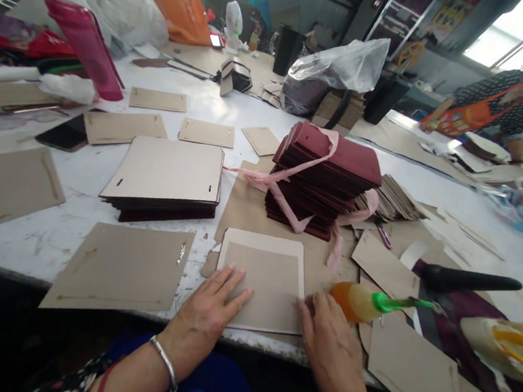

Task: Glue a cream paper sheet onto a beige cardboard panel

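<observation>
My left hand (pixel 209 305) lies flat and open on a grey cardboard panel (pixel 267 273) with a pale border, at the table's near edge. My right hand (pixel 329 335) rests at the panel's right edge, fingers together, pressing on it. Just right of that hand lies a squeeze bottle (pixel 360 301) with an orange body and green nozzle. Behind the panel stands a stack of dark red covers (pixel 325 177) tied with pink ribbon (pixel 288 208). To the left sits another stack topped by a beige board (pixel 166 171).
Loose cardboard sheets (pixel 120 265) lie across the white table (pixel 78 178). A pink bottle (pixel 86 43), a phone (pixel 64 134) and plastic bags (pixel 339 65) stand further back. A black-handled tool (pixel 470 281) lies at the right. Another person (pixel 496 111) works at the far right.
</observation>
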A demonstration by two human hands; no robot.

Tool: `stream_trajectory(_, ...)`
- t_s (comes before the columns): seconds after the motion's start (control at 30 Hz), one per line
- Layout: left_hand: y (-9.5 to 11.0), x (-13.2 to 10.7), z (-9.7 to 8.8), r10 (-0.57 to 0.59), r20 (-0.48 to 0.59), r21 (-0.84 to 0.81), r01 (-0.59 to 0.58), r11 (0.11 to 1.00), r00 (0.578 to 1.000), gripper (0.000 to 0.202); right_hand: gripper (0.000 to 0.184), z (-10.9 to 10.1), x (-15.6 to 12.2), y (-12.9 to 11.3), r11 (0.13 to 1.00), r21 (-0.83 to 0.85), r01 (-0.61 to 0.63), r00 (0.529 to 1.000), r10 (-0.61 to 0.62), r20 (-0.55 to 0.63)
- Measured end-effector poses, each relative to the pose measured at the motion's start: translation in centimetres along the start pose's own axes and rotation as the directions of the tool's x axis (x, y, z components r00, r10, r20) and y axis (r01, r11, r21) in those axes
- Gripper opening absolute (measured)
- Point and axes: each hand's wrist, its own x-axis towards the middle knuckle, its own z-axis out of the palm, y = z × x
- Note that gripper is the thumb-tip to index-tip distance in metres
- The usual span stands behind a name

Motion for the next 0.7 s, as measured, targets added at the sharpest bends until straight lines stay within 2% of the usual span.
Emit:
stream_trajectory(0.1,0.0,-0.1,0.0,-0.001,0.012,-0.007,0.001,1.000,1.000,0.048,0.037,0.2,1.7,-0.7,0.982,0.074,0.177,0.972,-0.162,-0.168)
stream_trajectory(0.23,-0.1,-0.2,0.1,-0.019,0.017,-0.037,0.019,0.999,1.000,0.045,0.047,0.6,3.2,-1.5,0.938,0.161,0.308,0.944,-0.279,-0.178)
stream_trajectory(0.37,-0.2,-0.3,0.1,-0.028,0.012,-0.067,0.029,0.997,1.000,0.049,0.036,0.2,2.8,-0.5,0.924,0.305,0.230,0.957,-0.158,-0.243)
stream_trajectory(0.47,-0.3,-0.4,0.3,-0.025,-0.005,-0.073,0.025,0.997,1.000,0.048,0.024,-0.2,0.9,0.8,0.942,0.306,0.141,0.963,-0.059,-0.262)
stream_trajectory(0.6,-0.3,-0.6,0.7,-0.030,-0.027,-0.098,0.027,0.995,0.999,0.046,0.023,0.3,-2.3,1.5,0.943,0.294,0.159,0.971,-0.095,-0.220)
stream_trajectory(0.7,-0.2,-0.9,1.0,-0.051,-0.015,-0.122,0.049,0.991,0.999,0.048,0.024,1.2,-3.6,1.6,0.928,0.323,0.186,0.969,-0.118,-0.218)
